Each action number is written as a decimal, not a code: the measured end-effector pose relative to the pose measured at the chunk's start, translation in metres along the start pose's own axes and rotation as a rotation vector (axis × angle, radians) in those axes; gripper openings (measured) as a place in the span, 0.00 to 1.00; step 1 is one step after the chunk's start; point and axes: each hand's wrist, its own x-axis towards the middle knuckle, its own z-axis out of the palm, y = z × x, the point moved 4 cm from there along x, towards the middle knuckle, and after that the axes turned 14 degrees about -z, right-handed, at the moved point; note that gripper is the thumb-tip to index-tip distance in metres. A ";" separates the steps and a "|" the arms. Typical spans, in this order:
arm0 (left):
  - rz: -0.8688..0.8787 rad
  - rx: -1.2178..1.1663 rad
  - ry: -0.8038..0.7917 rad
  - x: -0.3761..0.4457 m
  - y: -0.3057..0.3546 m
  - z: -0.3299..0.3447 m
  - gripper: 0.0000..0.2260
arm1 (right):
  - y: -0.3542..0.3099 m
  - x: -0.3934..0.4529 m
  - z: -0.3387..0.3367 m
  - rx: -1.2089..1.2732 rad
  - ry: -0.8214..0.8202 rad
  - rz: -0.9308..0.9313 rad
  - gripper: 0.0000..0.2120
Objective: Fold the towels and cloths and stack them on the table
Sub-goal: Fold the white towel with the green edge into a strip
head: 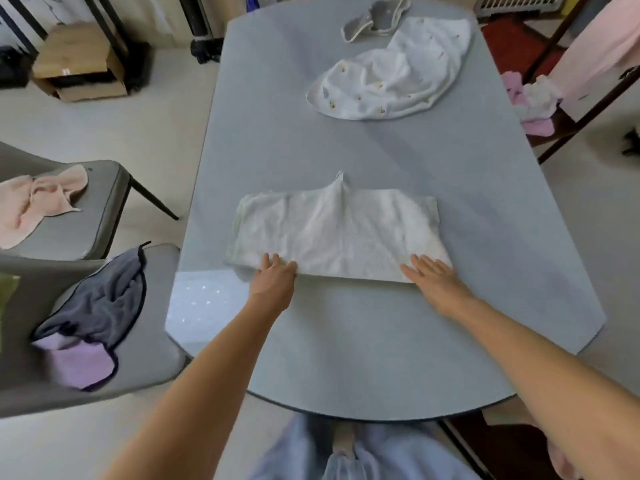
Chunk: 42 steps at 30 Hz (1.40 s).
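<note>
A white towel (337, 233) lies folded into a wide rectangle on the grey-blue table (381, 341), with a small peak sticking up at its far edge. My left hand (275, 277) rests flat on its near left corner, fingers spread. My right hand (434, 275) lies flat on its near right corner, fingers together and holding nothing. Farther back on the table sits a crumpled white cloth with small yellow marks (394, 74), and beyond it a small grey cloth with pale trim (375, 17).
Two grey chairs stand at the left: the far one (104, 202) carries a pink cloth (38, 202), the near one (152, 341) a dark grey and lilac cloth (93, 317). Pink and white cloths (531, 98) lie on a rack at the right. A cardboard box (79, 60) sits on the floor.
</note>
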 end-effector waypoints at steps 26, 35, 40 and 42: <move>0.447 0.120 0.005 0.040 0.181 0.026 0.58 | 0.108 0.091 -0.003 0.455 0.664 0.516 0.08; 0.411 0.111 -0.093 0.055 0.210 0.034 0.65 | 0.147 0.086 0.003 0.610 0.855 0.520 0.09; 0.395 0.042 -0.083 0.046 0.210 0.035 0.60 | 0.108 0.030 0.039 0.713 0.826 0.552 0.15; 0.438 0.031 -0.077 0.031 0.209 0.039 0.57 | 0.097 0.009 0.054 0.746 0.758 0.611 0.19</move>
